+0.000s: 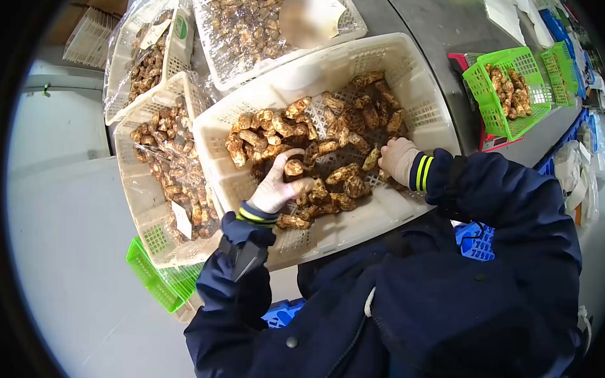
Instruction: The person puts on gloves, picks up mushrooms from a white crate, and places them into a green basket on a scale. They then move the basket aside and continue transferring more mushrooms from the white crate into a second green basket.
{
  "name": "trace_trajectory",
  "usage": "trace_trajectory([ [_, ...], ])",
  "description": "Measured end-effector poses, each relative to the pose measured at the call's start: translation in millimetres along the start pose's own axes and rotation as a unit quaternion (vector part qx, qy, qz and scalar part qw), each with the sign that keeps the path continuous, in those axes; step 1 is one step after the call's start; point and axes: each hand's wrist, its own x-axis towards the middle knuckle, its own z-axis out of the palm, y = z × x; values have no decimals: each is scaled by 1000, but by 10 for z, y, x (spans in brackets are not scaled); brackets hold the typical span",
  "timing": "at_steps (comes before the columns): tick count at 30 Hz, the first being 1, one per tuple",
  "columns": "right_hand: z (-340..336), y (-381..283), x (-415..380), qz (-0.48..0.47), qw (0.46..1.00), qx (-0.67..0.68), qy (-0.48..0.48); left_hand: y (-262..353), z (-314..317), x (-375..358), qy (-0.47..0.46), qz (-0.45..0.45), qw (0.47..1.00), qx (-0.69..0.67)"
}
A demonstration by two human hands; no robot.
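A large white plastic crate [211,129] holds many brown, knobbly mushrooms [348,117]. My left hand [274,185] is over the crate's near left part, thumb and fingers curved around the end of a mushroom [294,167]. At the right side of the crate, my right hand [397,160] is closed, its fingertips down among the mushrooms, close to a pale one [371,159]. What its fingers hold, if anything, is hidden.
Plastic-wrapped crates of mushrooms stand behind [217,59] and at the left [139,203]. On the right, a green basket [476,82] with mushrooms rests on a red scale [492,143]. Another green basket [156,277] sits low at the left.
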Motion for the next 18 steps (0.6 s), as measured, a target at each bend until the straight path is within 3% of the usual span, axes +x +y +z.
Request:
trace_trajectory([
  [1,57,-4,40,-1,1000,-1,-1,-36,74,58,34,-36,997,-67],
  [2,117,-4,79,26,1000,-8,-8,-250,114,223,112,-11,994,-10],
  [4,130,-12,103,57,998,-15,-16,-505,154,480,216,7,904,369],
  [5,113,-23,120,57,998,-15,-16,-490,220,529,236,7,820,521],
  [6,99,-33,136,70,997,-6,-15,-373,360,556,259,-66,778,568],
  [7,91,-32,140,84,996,4,-13,-321,411,584,249,-71,755,602],
  [10,201,-9,144,66,998,-11,6,-412,417,660,245,-47,710,659],
  [12,246,42,127,47,999,-6,27,-443,398,623,239,15,678,694],
  [13,245,58,109,48,998,-6,28,-432,372,610,241,16,678,695],
  [15,237,99,99,41,998,24,35,-392,281,582,253,73,777,572],
  [16,257,109,114,39,998,28,46,-380,269,555,231,75,923,299],
  [17,277,105,130,40,998,30,47,-399,206,536,229,75,922,302],
  [18,288,91,145,41,997,33,50,-373,141,509,171,88,979,63],
])
